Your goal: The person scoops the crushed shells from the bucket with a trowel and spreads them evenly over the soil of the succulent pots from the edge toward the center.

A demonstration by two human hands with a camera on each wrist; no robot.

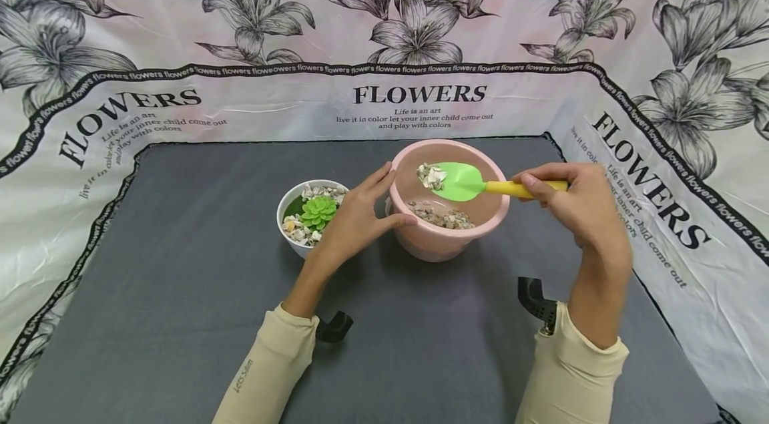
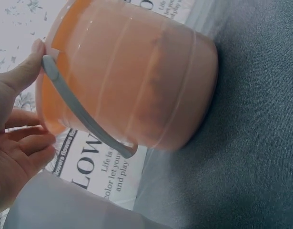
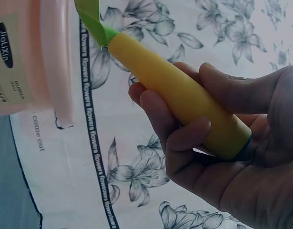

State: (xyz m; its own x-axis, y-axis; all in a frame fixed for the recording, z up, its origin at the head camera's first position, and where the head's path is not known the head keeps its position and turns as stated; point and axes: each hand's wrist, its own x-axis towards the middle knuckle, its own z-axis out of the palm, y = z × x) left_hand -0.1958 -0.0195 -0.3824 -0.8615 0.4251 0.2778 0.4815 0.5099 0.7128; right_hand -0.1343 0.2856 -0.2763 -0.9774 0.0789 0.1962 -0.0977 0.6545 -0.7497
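My right hand (image 1: 579,203) grips the yellow handle (image 3: 179,95) of a small trowel with a green blade (image 1: 461,181). Whitish pebbles (image 1: 430,176) sit on the blade's tip, held over the mouth of a pink bucket (image 1: 432,247). More small pebbles (image 1: 444,216) lie in the bottom of that bucket. At its left side my left hand (image 1: 354,217) holds the rim, thumb and fingers spread along it. In the left wrist view the bucket's grey carrying handle (image 2: 84,114) hangs down beside the fingers.
Left of the bucket, partly behind my left hand, a white bowl (image 1: 298,249) holds a green succulent (image 1: 318,212) among pebbles. Both containers stand on a grey cloth (image 1: 180,290). A flower-printed cloth (image 1: 420,30) rises behind and at the sides.
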